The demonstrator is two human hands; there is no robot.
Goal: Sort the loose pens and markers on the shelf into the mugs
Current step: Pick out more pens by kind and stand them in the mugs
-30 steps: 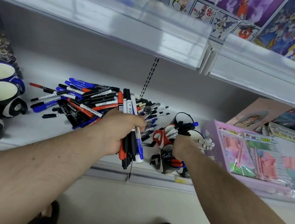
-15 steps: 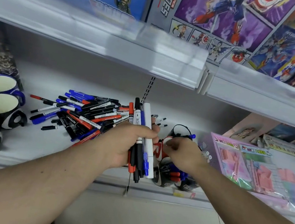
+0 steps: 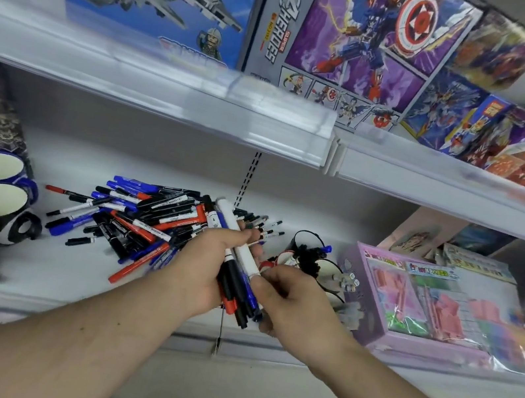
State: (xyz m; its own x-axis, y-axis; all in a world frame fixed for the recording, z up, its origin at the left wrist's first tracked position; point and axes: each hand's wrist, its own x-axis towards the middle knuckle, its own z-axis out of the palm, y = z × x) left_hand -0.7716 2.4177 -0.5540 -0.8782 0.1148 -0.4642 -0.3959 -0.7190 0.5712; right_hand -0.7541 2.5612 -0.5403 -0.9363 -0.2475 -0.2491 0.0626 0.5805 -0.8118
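Since half a second ago: right hand point(image 3: 293, 299) drawn off the mugs point(image 3: 322, 271) and brought against the bundle of pens and markers point(image 3: 237, 278). Now pinching the near end of the white marker point(image 3: 239, 243) between curled fingers. Left hand point(image 3: 207, 269) wrapped tight round the bundle, held above the front edge of the shelf point(image 3: 75, 268). Bundle a mix of black, blue and red barrels, the thick white one longest; long axes roughly parallel, near ends pointing down toward the viewer, far ends up toward the loose pile point(image 3: 144, 213) just behind.
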